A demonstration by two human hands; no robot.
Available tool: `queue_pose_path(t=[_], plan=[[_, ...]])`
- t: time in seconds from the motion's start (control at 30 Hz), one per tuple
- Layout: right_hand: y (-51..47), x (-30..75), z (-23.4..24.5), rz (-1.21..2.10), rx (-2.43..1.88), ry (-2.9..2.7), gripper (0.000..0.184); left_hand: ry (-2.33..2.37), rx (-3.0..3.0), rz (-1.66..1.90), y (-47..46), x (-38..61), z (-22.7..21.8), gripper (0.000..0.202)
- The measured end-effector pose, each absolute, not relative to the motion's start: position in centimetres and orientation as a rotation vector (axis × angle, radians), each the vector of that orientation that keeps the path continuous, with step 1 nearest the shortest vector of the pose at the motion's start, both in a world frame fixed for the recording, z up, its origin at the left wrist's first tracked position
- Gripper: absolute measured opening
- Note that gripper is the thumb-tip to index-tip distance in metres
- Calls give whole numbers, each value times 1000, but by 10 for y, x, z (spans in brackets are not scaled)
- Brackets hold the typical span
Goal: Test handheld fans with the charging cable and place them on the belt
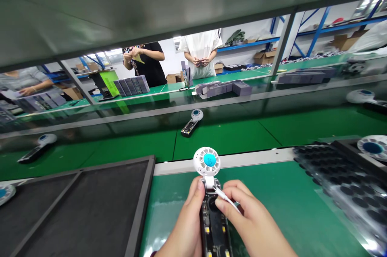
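Two hand fans on belt, one fan (211, 192) in left hand (184, 224)

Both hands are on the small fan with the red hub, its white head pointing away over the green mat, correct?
Not quite: the head view shows the hub is blue, not red. Both the left hand and right hand are on the fan, its white head pointing away over the green mat.

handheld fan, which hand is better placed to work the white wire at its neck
Right, likely. The right hand already pinches the white wire beside the handheld fan, while the left hand grips the open body, steadying it.
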State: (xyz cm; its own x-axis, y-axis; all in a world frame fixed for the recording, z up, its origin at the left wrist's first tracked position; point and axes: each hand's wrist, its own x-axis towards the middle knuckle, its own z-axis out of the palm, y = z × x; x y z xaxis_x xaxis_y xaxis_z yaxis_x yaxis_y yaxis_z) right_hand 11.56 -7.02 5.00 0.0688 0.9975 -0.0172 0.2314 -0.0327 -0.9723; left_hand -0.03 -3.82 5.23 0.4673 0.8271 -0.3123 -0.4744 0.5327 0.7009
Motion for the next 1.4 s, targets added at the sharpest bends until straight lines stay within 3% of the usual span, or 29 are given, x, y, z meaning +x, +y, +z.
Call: queue_pose_path(t=[0.63, 1.03, 1.17, 1.27, 1.4], plan=[[-67, 117, 42, 1064, -1456, -1341, 14, 706, 586, 897, -40, 3, 53, 14], [-71, 114, 47, 922, -1514, -1410, 8, 624, 551, 875, -42, 1, 45, 24], [-69, 114, 40, 1075, -1455, -1175, 35, 587, 700, 873, -39, -1, 50, 21], [-67, 116, 37, 1177, -1324, -1063, 25, 653, 710, 841, -37, -4, 53, 20], [-63, 125, 37, 1195, -1274, -994, 31, 746, 752, 810, -34, -10, 53, 30]])
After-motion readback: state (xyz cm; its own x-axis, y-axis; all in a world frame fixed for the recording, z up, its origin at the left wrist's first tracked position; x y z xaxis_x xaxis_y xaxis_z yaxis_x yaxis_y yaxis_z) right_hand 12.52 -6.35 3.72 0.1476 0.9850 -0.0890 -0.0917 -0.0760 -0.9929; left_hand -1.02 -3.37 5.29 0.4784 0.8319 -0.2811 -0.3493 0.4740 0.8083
